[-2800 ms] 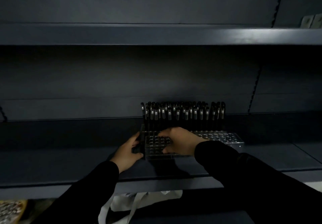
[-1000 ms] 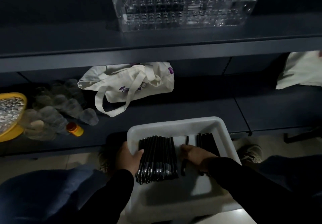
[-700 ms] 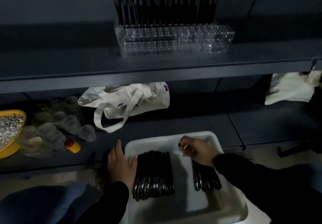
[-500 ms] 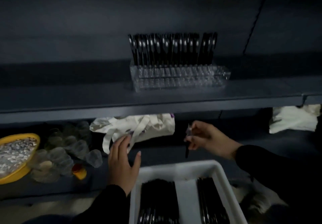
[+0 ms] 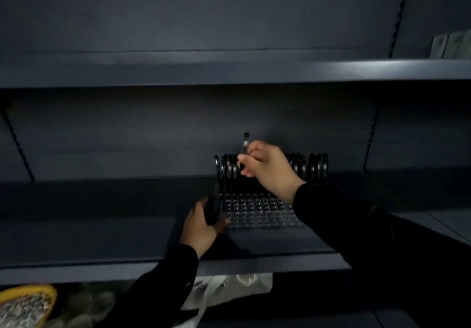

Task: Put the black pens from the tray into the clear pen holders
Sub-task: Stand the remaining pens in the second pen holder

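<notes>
dark grey metal shelf (image 5: 102, 228) runs across the middle, another dark grey upper shelf (image 5: 229, 70) above it. down below, a white cloth tote bag (image 5: 229, 292) peeks out under the edge, and a yellow bowl (image 5: 30, 294) of pale bits sits bottom left.

— What sort of place is shown?
— A shop's shelving bay, dimly lit: dark metal shelves (image 5: 229, 71) run across a plain back panel (image 5: 178, 134), hung on notched uprights (image 5: 397, 14) of the kind used for retail display.
— What else supports this?
— A clear pen holder (image 5: 257, 213) stocked with a row of black pens (image 5: 313, 167) stands on the middle shelf; a cloth bag (image 5: 229, 292) and a yellow bowl (image 5: 28, 304) lie below.
</notes>
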Demonstrator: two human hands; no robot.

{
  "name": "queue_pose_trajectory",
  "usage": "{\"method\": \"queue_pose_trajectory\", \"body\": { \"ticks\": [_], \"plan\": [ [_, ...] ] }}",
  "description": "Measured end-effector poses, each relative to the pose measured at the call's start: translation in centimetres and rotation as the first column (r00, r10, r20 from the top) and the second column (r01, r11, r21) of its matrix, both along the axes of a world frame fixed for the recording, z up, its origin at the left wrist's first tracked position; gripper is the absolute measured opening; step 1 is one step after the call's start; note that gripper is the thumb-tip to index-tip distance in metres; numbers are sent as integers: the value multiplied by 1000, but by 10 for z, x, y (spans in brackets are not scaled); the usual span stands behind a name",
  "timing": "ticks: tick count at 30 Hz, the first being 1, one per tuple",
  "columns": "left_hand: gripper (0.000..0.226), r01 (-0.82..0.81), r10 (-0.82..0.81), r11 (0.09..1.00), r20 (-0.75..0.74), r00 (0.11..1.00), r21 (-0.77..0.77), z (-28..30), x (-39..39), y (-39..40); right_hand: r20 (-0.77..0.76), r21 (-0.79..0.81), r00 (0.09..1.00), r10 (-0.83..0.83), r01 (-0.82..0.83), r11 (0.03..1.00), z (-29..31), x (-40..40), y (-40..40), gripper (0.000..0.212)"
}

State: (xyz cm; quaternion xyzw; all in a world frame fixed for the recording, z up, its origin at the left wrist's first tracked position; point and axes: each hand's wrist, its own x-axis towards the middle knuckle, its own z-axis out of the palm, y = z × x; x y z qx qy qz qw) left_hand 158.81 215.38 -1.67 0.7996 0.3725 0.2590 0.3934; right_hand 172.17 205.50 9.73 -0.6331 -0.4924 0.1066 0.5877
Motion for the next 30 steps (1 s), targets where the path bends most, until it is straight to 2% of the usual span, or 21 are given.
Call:
{"method": "queue_pose_trajectory", "body": {
  "ticks": [2,9,14,19,23,26,30],
  "plan": [
    [99,14,-11,998,41,999,-59,-16,8,16,-6,-27,1000,-26,25,999,-7,1,21,23],
    [69,104,-94,992,-132,987,72,-18,14,16,55,-176,998,5,5,984,-33,6,46,25],
    [67,102,-62,981,-236,970,165,-15,15,14,63,-257,998,14,3,966,-47,10,45,18],
    [65,89,-44,976,-221,974,197,-20,16,17,120,-358,993,13,31,933,-58,10,42,24],
    [65,87,-40,973,-215,976,213,-24,17,19,87,-371,996,-3,35,928,-60,12,44,23],
    [61,76,-35,973,-184,982,218,-27,18,20,91,-371,996,-24,56,927,-58,13,44,15],
    [58,82,-44,980,-203,978,181,-29,15,20,26,-255,994,-103,106,961,-56,13,19,15]
  ]
}}
